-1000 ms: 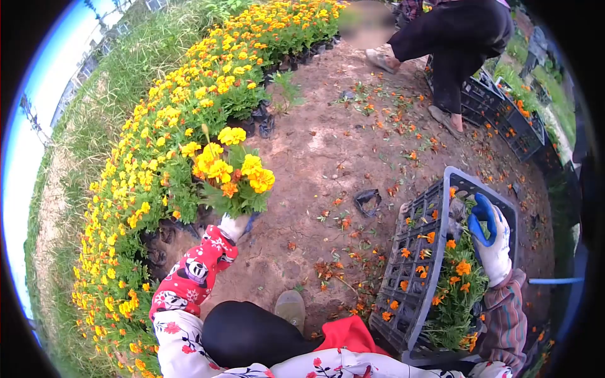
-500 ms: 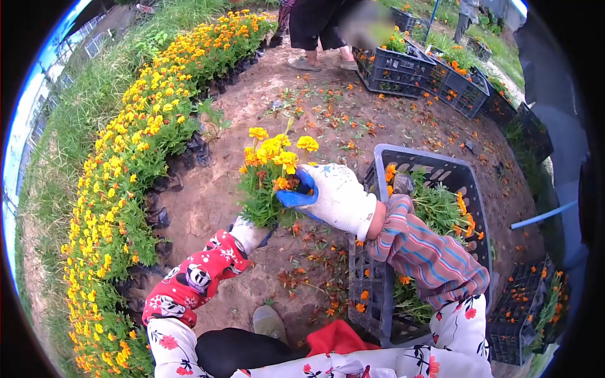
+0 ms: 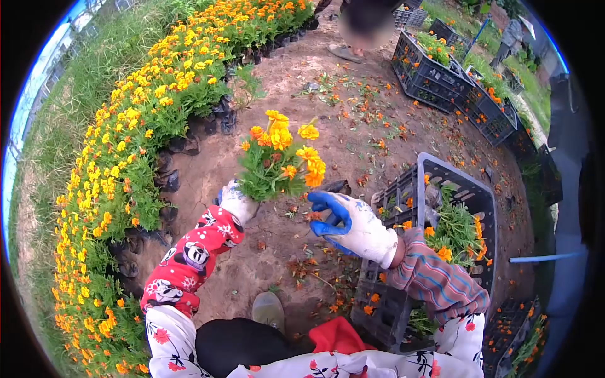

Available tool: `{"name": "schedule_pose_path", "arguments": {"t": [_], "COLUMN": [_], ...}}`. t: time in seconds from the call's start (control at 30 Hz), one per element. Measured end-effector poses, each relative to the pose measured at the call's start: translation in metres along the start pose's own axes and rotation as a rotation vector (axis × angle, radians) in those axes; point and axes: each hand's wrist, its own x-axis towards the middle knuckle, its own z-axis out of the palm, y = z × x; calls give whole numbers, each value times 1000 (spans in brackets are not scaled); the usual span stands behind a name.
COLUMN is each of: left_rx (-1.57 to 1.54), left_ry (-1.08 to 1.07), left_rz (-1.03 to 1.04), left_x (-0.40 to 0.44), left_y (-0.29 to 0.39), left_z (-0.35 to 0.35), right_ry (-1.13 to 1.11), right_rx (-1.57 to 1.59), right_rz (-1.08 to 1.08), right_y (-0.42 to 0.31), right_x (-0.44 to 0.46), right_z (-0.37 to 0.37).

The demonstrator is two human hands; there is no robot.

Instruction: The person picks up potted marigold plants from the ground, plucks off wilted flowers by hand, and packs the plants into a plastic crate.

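Your gloved left hand (image 3: 238,201) is wrapped about the low part of a marigold plant (image 3: 277,165), which rises just beyond those fingers, its yellow and orange heads leaning toward your other side; the fingertips are hidden, so how firmly they press cannot be told. On your right hand (image 3: 364,230) the blue-coated fingers (image 3: 329,198) are curled but parted from the thumb, with nothing between them; they are just beside the lowest bloom, and you cannot tell from this view whether they touch it. Judge the work as partway along: cut-looking greens and orange flowers (image 3: 457,227) lie inside the dark grey crate (image 3: 380,318) just outward of your right fingers, while the plant in your left hand is outside it. Well outward of your left fingers, a long row of marigolds (image 3: 135,140) stands on the ground, so much appears left. Past your right fingers, farther crates (image 3: 435,79) hold plants too.
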Motion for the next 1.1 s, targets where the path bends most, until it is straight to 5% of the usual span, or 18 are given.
{"name": "schedule_pose_path", "arguments": {"t": [0.13,0.2,0.3,0.4,0.47,0.53,0.6,0.73,0.83,1.1], "left_rx": [118,34,-8,102,146,172,221,205,243,257], "left_ry": [-45,-27,-87,-178,-162,-161,-132,-195,-234,-222], "left_rz": [64,64,4,-125,-156,-164,-53,-1,-5,-48], "left_x": [-3,4,5,7,5,2,-3,-2,1,0], "left_y": [17,13,19,9,-3,-3,1,20,28,22], "left_z": [6,16,3,0,-1,1,5,2,1,10], "right_ry": [-137,-32,-48,-198,-295,-108,1,-155,-379,-516], "right_rx": [-181,-227,490,869,306,-141,-400,-785,-938,-839], "right_rz": [366,270,485,564,467,-57,-247,-189,-182,-352], "right_y": [-12,11,29,17,-5,-8,-14,5,19,22], "right_x": [38,43,32,7,-2,-7,7,41,59,49], "right_z": [-6,9,19,8,3,9,0,5,12,31]}}
